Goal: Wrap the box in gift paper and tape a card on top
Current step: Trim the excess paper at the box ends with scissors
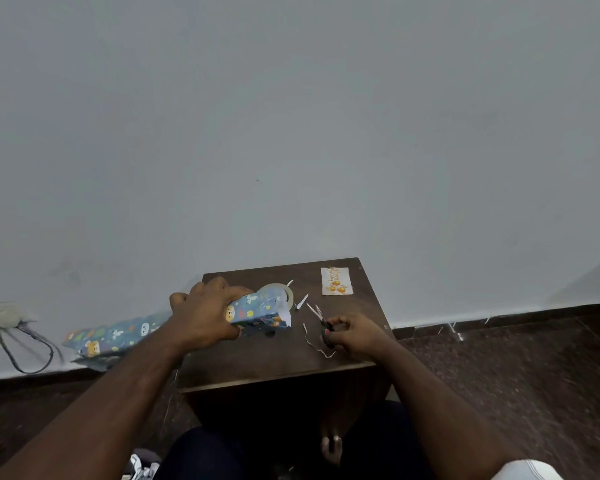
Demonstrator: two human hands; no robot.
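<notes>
left hand [207, 315]: lies over the top of the wrapped box [260, 311], fingers curled down its far side, thumb on the near side; the grip is clamped on it.
wrapped box: on the worktop [278, 358], covered in blue gift paper with cartoon animals; its right end shows a folded flap with a white underside.
gift paper [113, 336]: the spare length runs left from under the left hand, past the worktop's edge.
right hand [352, 336]: fingers curled through the handles of the scissors [321, 323]; grip clamped on them, blades slightly apart and pointing toward the box.
tape roll [283, 289]: just behind the box's right end.
card [336, 280]: flat near the far right corner of the worktop, well apart from the box.
paper strip [314, 342]: thin, curled, beside the right hand.
</notes>
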